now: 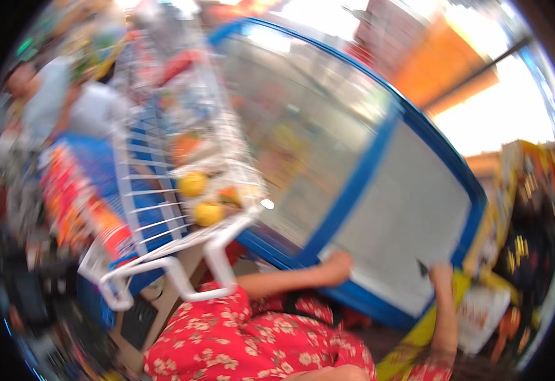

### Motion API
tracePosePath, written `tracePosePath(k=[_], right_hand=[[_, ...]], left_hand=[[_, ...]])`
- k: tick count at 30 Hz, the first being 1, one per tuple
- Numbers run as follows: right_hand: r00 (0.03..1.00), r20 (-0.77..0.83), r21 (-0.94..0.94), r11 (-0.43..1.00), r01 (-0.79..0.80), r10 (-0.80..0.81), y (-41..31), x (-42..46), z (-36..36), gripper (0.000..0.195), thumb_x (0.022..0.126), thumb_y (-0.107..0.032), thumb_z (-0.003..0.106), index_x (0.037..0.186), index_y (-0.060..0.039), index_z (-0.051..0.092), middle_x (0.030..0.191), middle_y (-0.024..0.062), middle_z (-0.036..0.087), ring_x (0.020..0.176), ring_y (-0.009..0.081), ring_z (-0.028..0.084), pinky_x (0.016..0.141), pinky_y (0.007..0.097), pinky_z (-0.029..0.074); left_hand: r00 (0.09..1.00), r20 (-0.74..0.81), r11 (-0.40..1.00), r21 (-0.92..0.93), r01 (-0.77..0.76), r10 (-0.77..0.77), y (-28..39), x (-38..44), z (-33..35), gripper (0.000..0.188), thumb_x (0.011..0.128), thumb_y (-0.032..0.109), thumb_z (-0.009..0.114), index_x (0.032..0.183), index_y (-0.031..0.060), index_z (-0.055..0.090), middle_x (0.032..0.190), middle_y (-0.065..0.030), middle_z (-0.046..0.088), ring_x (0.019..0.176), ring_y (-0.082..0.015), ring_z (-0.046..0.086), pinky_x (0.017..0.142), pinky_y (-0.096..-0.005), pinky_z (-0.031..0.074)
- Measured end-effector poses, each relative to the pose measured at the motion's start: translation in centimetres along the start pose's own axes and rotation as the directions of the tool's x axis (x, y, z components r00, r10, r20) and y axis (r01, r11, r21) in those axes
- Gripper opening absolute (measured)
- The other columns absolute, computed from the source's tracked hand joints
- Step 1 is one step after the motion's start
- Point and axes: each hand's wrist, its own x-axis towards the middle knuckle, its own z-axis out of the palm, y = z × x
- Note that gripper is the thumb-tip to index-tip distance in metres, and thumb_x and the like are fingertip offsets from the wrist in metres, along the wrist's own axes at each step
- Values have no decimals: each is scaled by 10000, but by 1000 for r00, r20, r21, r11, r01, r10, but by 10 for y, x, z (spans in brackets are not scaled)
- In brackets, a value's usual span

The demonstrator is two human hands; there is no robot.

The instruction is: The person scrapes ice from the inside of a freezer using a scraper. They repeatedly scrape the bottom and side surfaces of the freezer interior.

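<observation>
A chest display freezer with a blue frame (363, 190) stands in front of me, its top split into a see-through glass part (301, 124) and a pale grey panel (401, 214). My left hand (337, 267), fingers curled, is at the near edge of the grey panel beside the blue crossbar. At the panel's near right corner is my right hand (441, 274). A small dark pointed thing (422, 268) shows just left of it; whether I hold it is unclear. Blur hides what either set of fingers grips.
A white wire basket (156, 190) on the left holds yellow round things (208, 213) and packets. Beyond it are a blue surface (91, 157) with red-orange packets (87, 205) and blurred people (49, 95). A white bag (483, 314) with writing is at right.
</observation>
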Motion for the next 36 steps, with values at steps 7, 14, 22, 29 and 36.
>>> tracePosePath(k=[7, 14, 22, 29, 36], right_hand=[[975, -114, 81, 976, 200, -191, -25, 8, -40, 71, 782, -172, 591, 783, -124, 644, 675, 107, 629, 660, 297, 635, 522, 411, 485], [992, -3, 68, 990, 124, -124, -44, -19, -31, 144, 771, -124, 569, 777, -92, 709, 756, 120, 668, 717, 290, 663, 573, 388, 526], [985, 114, -14, 991, 135, -133, -43, -27, -21, 119, 742, -105, 592, 761, -86, 708, 746, 109, 669, 708, 273, 669, 568, 384, 526], [984, 176, 6, 1000, 26, -26, -47, -11, -16, 125, 753, -95, 586, 761, -71, 709, 773, 113, 675, 743, 275, 671, 560, 385, 528], [750, -487, 585, 805, -100, 448, -74, 18, -154, 197, 869, -191, 558, 1044, -141, 630, 724, 144, 642, 631, 280, 635, 529, 365, 493]], left_hand=[[999, -37, 999, 17, -37, 37, 6, -16, -34, 353, 765, 179, 658, 1075, 33, 571, 1070, -142, 552, 1083, -321, 485, 917, -431, 383], [998, 35, 995, 82, -51, 48, 18, -31, -38, 365, 792, 199, 646, 1104, 37, 545, 1082, -141, 540, 1154, -328, 443, 972, -486, 335], [998, 48, 994, 103, -47, 42, 17, -27, -46, 399, 797, 198, 644, 1145, 35, 532, 1119, -139, 527, 1177, -332, 421, 989, -498, 317], [999, 27, 991, 128, -26, 23, 17, -26, -39, 415, 793, 219, 644, 1150, 39, 532, 1126, -139, 527, 1179, -332, 419, 997, -510, 304], [993, -37, 981, 164, -101, 108, 22, -21, -28, 328, 771, 224, 644, 1028, 37, 562, 1016, -129, 574, 1130, -308, 474, 973, -490, 337]])
